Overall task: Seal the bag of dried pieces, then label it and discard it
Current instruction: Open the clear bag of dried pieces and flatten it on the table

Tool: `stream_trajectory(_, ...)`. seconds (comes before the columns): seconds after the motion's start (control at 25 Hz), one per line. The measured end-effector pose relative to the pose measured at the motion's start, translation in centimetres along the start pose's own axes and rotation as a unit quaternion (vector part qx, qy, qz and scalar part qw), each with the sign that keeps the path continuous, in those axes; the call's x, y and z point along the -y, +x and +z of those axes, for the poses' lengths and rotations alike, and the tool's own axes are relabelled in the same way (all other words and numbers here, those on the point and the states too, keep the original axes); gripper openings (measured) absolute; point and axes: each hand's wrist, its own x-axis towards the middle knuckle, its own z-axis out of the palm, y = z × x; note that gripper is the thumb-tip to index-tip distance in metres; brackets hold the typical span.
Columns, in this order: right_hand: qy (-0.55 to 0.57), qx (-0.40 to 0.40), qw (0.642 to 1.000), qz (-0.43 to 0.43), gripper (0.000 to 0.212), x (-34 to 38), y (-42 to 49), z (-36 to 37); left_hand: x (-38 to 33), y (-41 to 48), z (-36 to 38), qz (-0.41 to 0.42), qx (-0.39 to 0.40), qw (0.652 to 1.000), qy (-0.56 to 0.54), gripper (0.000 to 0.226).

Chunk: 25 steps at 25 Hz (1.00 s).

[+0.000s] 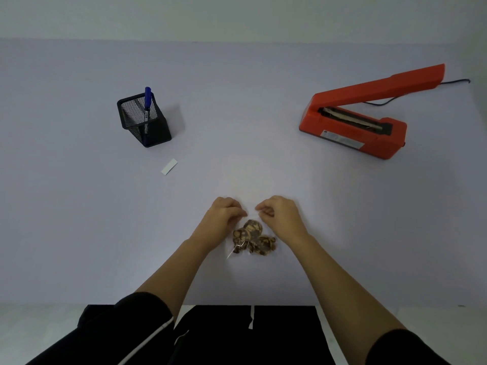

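Pinching the clear bag (253,237) of dried pieces at its top edge, our left hand (226,209) and right hand (278,209) grasp it on the surface (237,127); red sealer (369,114) open far right.

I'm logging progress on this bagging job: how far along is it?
Nothing looks finished yet. In hand: the left hand and right hand pinch the top of the clear bag of dried pieces on the table. Left: the red sealer stands open and unused, the white label lies blank, and the pen sits in its holder.
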Motion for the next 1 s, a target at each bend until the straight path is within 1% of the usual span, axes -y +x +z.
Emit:
stream_trajectory(0.08, -0.016, 0.017, 1.000, -0.009, 0.025, 0.0, 0.5, -0.2, 0.5, 0.7, -0.5, 0.012, 0.026, 0.999, 0.016, 0.024)
stream_trajectory(0.24, -0.035, 0.058, 0.998, -0.017, 0.041, 0.0, 1.4, -0.6, 0.7, 2.3, -1.8, -0.001, 0.096, 0.995, 0.025, 0.049)
stream_trajectory(0.4, -0.064, 0.089, 0.994, -0.025, 0.061, 0.1, 2.7, -1.4, 0.8, 3.7, -3.0, -0.007, 0.137, 0.990, 0.021, 0.068)
stream_trajectory(0.48, -0.085, 0.102, 0.991, -0.034, 0.073, 0.4, 3.4, -1.9, 0.9, 4.3, -3.2, -0.013, 0.140, 0.990, 0.015, 0.067)
stream_trajectory(0.6, -0.154, 0.117, 0.980, -0.055, 0.087, 0.9, 4.2, -2.7, 1.3, 4.7, -3.1, -0.005, 0.118, 0.993, 0.009, 0.053)
stream_trajectory(0.64, -0.185, 0.119, 0.974, -0.058, 0.090, 1.0, 4.3, -2.9, 1.3, 4.9, -3.1, -0.011, 0.114, 0.993, 0.008, 0.052)
stream_trajectory(0.72, -0.237, 0.120, 0.962, -0.062, 0.098, 1.2, 4.8, -3.3, 1.4, 5.3, -3.3, -0.036, 0.112, 0.993, 0.010, 0.059)
stream_trajectory(0.8, -0.269, 0.124, 0.953, -0.059, 0.106, 1.2, 5.2, -3.5, 1.7, 6.0, -3.8, -0.057, 0.120, 0.991, 0.024, 0.073)
stream_trajectory(0.92, -0.276, 0.132, 0.951, -0.045, 0.118, 1.2, 5.6, -3.5, 1.9, 6.9, -4.5, -0.072, 0.147, 0.986, 0.043, 0.091)
stream_trajectory(1.0, -0.277, 0.137, 0.950, -0.039, 0.124, 1.1, 5.6, -3.6, 1.6, 7.1, -4.5, -0.081, 0.148, 0.985, 0.046, 0.096)
